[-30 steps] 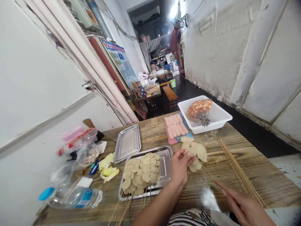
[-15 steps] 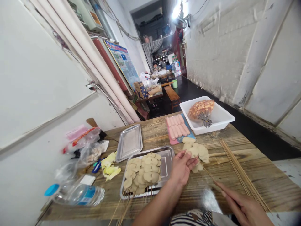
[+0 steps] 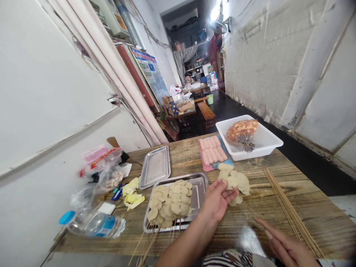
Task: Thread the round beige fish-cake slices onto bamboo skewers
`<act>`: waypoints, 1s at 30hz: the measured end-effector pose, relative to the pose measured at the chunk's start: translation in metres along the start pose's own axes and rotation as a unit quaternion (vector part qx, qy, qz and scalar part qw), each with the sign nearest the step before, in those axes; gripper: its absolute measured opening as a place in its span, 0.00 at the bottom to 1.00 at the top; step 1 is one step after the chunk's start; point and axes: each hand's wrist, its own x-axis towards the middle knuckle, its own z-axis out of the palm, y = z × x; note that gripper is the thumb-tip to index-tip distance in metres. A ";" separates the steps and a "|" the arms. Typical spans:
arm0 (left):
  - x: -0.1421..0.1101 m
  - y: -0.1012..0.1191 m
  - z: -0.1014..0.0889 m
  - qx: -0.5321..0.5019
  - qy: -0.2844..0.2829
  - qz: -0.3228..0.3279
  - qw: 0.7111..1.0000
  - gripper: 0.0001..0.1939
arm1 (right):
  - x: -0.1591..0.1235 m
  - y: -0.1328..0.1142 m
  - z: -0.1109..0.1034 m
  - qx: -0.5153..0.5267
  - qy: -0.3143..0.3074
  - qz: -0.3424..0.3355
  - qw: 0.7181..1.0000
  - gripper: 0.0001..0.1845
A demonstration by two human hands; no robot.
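Note:
My left hand (image 3: 217,200) rests on the wooden table (image 3: 278,207) with its fingers curled on a pale round slice at the edge of a loose pile of slices (image 3: 236,181). My right hand (image 3: 280,244), low at the right, pinches the near end of a thin bamboo skewer (image 3: 247,207) that points up toward the pile. A steel tray (image 3: 198,196) to the left of my left hand holds several skewers threaded with the same pale slices (image 3: 171,202).
A row of loose bamboo sticks (image 3: 289,213) lies at the right. Behind the pile are pink sausages (image 3: 213,152) on a board and a white tub (image 3: 264,142) with skewered food. An empty steel tray (image 3: 155,167), plastic bags (image 3: 108,174) and a lying water bottle (image 3: 94,224) fill the left.
The view has shifted slightly. My left hand has dropped a little onto the slices, and my right hand with the skewer has stayed low at the right.

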 end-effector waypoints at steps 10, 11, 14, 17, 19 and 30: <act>-0.002 0.000 0.004 0.004 0.004 0.011 1.000 0.15 | 0.004 -0.006 0.000 0.021 0.017 0.000 1.000 0.23; -0.002 0.000 0.005 0.006 0.007 0.013 1.000 0.16 | 0.005 -0.007 0.000 0.022 0.024 -0.004 0.999 0.22; -0.003 -0.001 0.007 0.009 0.009 0.019 1.000 0.16 | 0.005 -0.010 0.001 0.029 0.047 -0.010 0.998 0.22; -0.003 -0.003 0.009 0.012 0.011 0.023 1.000 0.15 | 0.005 -0.014 0.006 0.061 0.071 0.007 0.996 0.22; -0.003 -0.005 0.009 0.019 0.010 0.030 0.999 0.15 | 0.004 -0.016 0.011 0.094 0.078 0.027 0.992 0.23; -0.001 -0.005 0.009 0.021 0.006 0.081 0.996 0.16 | 0.006 -0.021 0.013 0.093 0.139 0.018 0.986 0.20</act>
